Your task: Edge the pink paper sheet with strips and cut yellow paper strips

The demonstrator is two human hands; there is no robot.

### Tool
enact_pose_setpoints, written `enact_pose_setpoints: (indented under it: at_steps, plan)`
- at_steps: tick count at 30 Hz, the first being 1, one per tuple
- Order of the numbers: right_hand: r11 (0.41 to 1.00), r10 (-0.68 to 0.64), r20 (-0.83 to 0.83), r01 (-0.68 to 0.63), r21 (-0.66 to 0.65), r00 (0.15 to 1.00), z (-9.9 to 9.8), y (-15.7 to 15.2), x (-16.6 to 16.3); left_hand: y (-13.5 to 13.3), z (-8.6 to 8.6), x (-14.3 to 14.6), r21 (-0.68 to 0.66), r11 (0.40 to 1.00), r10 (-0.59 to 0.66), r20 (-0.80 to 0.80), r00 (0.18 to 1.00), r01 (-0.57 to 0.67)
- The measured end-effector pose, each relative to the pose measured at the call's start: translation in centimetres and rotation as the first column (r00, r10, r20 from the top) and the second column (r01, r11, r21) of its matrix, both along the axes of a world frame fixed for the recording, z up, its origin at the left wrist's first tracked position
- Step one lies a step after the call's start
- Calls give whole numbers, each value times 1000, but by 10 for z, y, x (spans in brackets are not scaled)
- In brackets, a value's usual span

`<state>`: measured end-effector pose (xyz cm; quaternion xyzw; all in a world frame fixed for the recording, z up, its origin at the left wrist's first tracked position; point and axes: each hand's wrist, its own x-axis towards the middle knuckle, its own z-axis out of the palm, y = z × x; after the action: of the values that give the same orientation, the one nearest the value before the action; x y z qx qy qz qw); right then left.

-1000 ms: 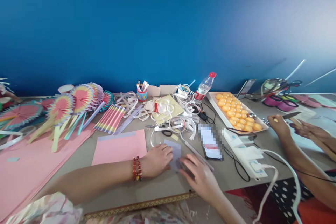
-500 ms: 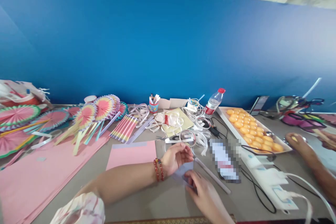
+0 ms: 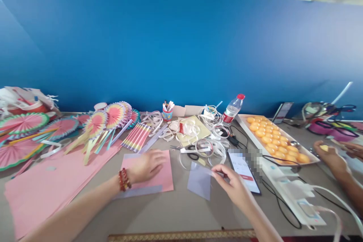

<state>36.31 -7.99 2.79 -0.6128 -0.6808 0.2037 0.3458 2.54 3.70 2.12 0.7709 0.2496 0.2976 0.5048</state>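
Note:
My left hand (image 3: 149, 166) lies palm down, fingers stretched out, on a pink paper sheet (image 3: 163, 176) that has lavender strips along its near and far edges. To the right, my right hand (image 3: 234, 185) is closed, thumb and fingers pinching a slim pale lavender strip (image 3: 208, 172); the rest of this strip is hidden by the hand. Beneath its tip is a lavender paper piece (image 3: 199, 187) on the table. Dark-handled scissors (image 3: 193, 152) rest just behind that piece. A phone (image 3: 244, 176) with a lit screen is beside my right hand.
Stacked pink paper (image 3: 56, 181), pleated paper fans (image 3: 115, 117) and a folded striped strip (image 3: 137, 136) are at left. Tangled white ribbon (image 3: 217, 145) and a bottle (image 3: 233, 109) stand behind. Rightward are a tray of orange balls (image 3: 268, 140), a power strip (image 3: 297, 196) and another person's hands (image 3: 330, 155).
My left hand has moved left and down onto the pink sheet. My right hand has risen slightly to the right; the lavender stick lying beside it is gone from that spot. The lavender piece is uncovered.

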Motion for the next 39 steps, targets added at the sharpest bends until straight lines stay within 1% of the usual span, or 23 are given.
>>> enact_pose_setpoints:
  at_steps: [1,2,3,4,6,9,12,15,17,21,23,26,30,32,35,39]
  plan:
    - [999,23,-26,-24,-24,999,3,5,-7,-6,-6,-12,225,972,-15,-215,976,65]
    - [998,51,-54,-53,-46,997,6,10,-15,-14,-11,-23,381,914,17,-382,924,141]
    - [993,86,-85,-92,-70,993,7,15,-24,-23,-16,-31,461,863,53,-488,871,206]
    - [986,127,-122,-139,-97,984,8,21,-35,-33,-19,-37,514,822,97,-549,830,244]
    - [955,213,-203,-248,-163,956,6,33,-58,-52,-21,-44,562,777,146,-599,787,284]
    - [885,296,-323,-386,-262,899,0,48,-90,-75,-19,-48,583,758,182,-618,765,291]
    - [848,274,-430,-427,-315,861,-8,62,-112,-83,-16,-49,589,758,183,-606,775,282]
    - [847,213,-476,-404,-345,853,-16,78,-122,-77,-15,-50,618,748,180,-539,823,242]
    - [854,184,-491,-386,-349,852,-22,89,-125,-69,-15,-51,641,744,211,-494,843,190]
    - [853,170,-506,-383,-355,846,-31,104,-132,-58,-19,-52,667,741,335,-467,818,77]
    - [845,183,-500,-395,-360,847,-33,106,-135,-56,-20,-52,664,746,359,-466,809,52]
    - [841,213,-487,-413,-350,847,-32,104,-140,-53,-20,-54,644,762,333,-488,807,76]
    - [830,278,-469,-455,-322,839,-25,100,-141,-48,-18,-55,626,766,291,-539,790,145]
    - [830,305,-447,-465,-308,841,-24,99,-140,-45,-18,-56,622,766,272,-539,797,159]
    - [843,313,-405,-448,-298,859,-27,99,-139,-42,-20,-57,621,769,248,-509,824,152]
    - [839,307,-369,-433,-330,877,-31,100,-137,-43,-25,-58,593,795,249,-508,825,125]
